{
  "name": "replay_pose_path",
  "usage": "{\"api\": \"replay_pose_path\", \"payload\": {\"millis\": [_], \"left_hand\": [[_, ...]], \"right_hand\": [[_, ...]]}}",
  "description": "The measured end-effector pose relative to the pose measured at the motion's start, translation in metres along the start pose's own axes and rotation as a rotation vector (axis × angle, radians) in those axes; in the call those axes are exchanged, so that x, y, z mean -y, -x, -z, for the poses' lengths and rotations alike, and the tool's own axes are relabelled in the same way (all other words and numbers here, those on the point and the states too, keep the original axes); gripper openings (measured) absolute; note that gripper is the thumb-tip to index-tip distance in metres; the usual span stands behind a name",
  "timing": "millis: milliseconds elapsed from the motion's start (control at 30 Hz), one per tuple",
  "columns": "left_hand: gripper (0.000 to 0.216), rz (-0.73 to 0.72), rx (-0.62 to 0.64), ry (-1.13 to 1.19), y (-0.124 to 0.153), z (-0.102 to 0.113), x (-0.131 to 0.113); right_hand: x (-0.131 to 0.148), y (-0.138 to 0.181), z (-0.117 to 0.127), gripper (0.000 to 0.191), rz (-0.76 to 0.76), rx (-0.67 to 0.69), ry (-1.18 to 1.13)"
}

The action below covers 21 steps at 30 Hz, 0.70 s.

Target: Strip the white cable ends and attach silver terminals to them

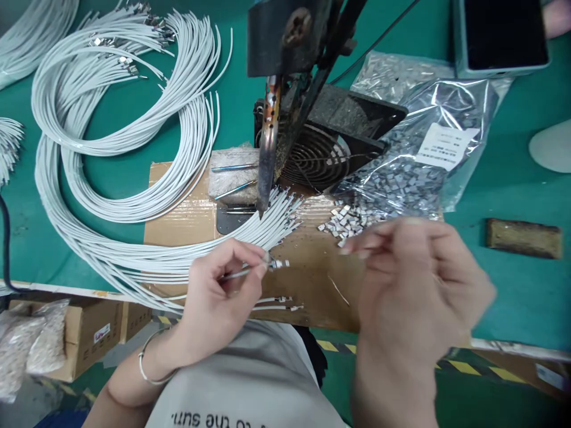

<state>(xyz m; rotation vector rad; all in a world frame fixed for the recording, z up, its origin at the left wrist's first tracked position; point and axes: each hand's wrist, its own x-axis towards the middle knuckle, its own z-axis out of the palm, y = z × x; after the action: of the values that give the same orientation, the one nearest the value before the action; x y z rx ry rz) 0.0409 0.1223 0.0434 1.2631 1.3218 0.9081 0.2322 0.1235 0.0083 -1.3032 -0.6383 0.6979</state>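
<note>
My left hand (225, 294) pinches a white cable (236, 274) close to its end, where a small metal terminal (280, 264) sticks out past the fingertips. Two more cable ends (274, 303) lie just below it. My right hand (414, 279) is blurred, its thumb and fingertips drawn together at the edge of a pile of small silvery metal pieces (345, 224); whether a piece is between them cannot be made out. Above the left hand, a soldering iron (267, 148) points tip down from a black stand. A bundle of white cables (178, 255) runs beneath it.
Coiled white cables (129, 142) cover the left of the green table. A black fan (321, 154) sits behind the iron. At right are a clear bag of metal pieces (410, 172), a phone-like device (502, 35) and a brown block (524, 238). Cardboard (321, 279) lies underneath.
</note>
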Motion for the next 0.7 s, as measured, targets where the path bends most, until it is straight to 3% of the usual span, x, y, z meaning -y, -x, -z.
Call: {"api": "replay_pose_path", "payload": {"millis": [67, 133, 233, 267, 333, 467, 567, 700], "left_hand": [[0.013, 0.015, 0.103, -0.032, 0.013, 0.001, 0.004], [0.011, -0.02, 0.194, -0.098, 0.023, 0.004, 0.01], [0.009, -0.229, 0.248, -0.262, 0.034, 0.012, 0.024], [0.011, -0.288, 0.218, -0.29, 0.038, 0.016, 0.03], [0.013, -0.275, 0.152, -0.331, 0.045, 0.024, 0.04], [0.031, -0.34, -0.105, -0.574, 0.057, 0.037, 0.056], [0.036, -0.43, -0.133, -0.72, 0.06, 0.041, 0.063], [0.022, -0.453, -0.098, -0.792, 0.057, 0.044, 0.062]], "right_hand": [[-0.005, -0.009, 0.023, 0.03, -0.031, -0.093, -0.087], [-0.011, -0.013, 0.044, 0.044, -0.092, -0.07, -0.048], [-0.021, -0.009, 0.061, 0.046, -0.064, -0.101, 0.039], [-0.024, -0.006, 0.062, 0.046, -0.059, -0.097, 0.051], [-0.029, 0.001, 0.06, 0.045, -0.056, -0.061, 0.062], [-0.031, 0.013, 0.05, 0.045, -0.067, 0.046, 0.087], [-0.03, 0.017, 0.047, 0.047, -0.044, 0.04, 0.067], [-0.027, 0.019, 0.052, 0.033, -0.024, 0.026, 0.117]]}}
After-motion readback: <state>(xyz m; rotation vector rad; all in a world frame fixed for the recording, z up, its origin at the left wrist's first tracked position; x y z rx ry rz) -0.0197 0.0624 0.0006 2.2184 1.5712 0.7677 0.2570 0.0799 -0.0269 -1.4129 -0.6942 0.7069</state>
